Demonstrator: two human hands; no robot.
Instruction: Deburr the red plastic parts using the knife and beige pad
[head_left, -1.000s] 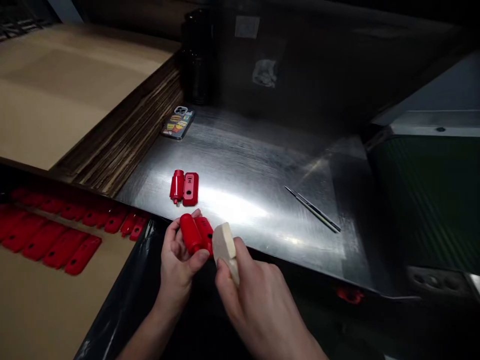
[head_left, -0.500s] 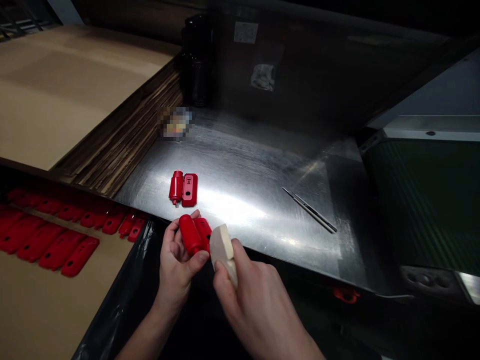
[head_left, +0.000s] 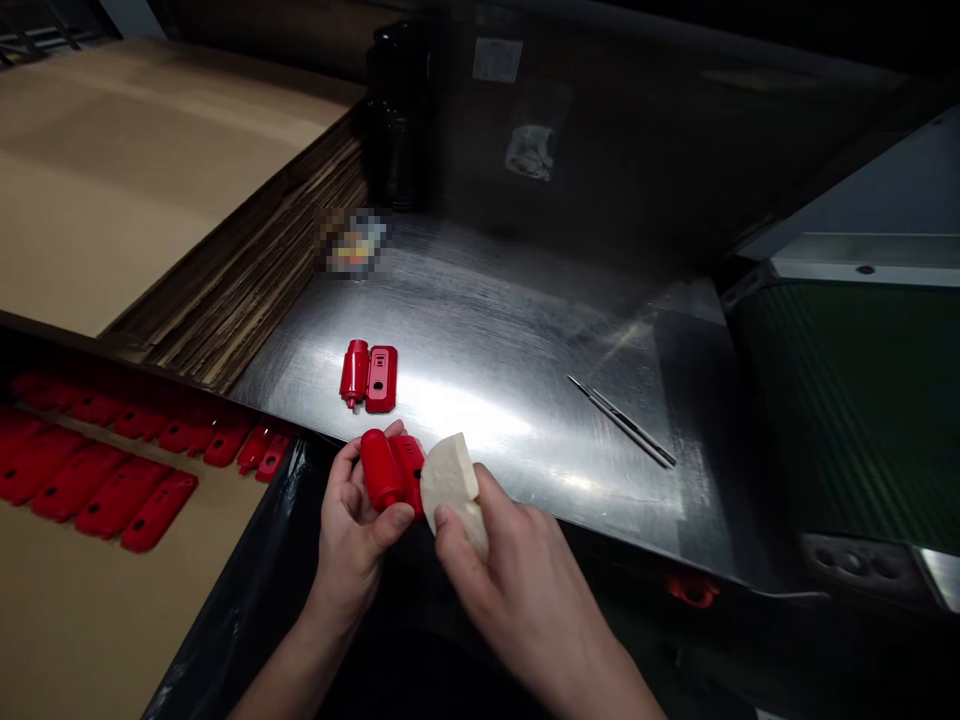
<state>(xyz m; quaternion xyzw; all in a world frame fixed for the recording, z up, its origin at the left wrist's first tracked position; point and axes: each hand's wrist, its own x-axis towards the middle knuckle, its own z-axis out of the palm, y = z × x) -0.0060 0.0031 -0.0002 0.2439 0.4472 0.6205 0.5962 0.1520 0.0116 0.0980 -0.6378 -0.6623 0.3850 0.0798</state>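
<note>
Block (head_left: 450, 485) tilted in right grip (head_left: 517, 580), left grip (head_left: 349, 530) holding red casing (head_left: 382, 470) pointing forward

**A small production workshop**

A steel-topped workbench (head_left: 510, 400) fills the middle of the view. Stacked corrugated cardboard sheets (head_left: 255, 260) rise at upper left, rows of red plastic parts (head_left: 112, 490) lie on cardboard at lower left, and a green-panelled machine (head_left: 855, 420) stands at right.
</note>
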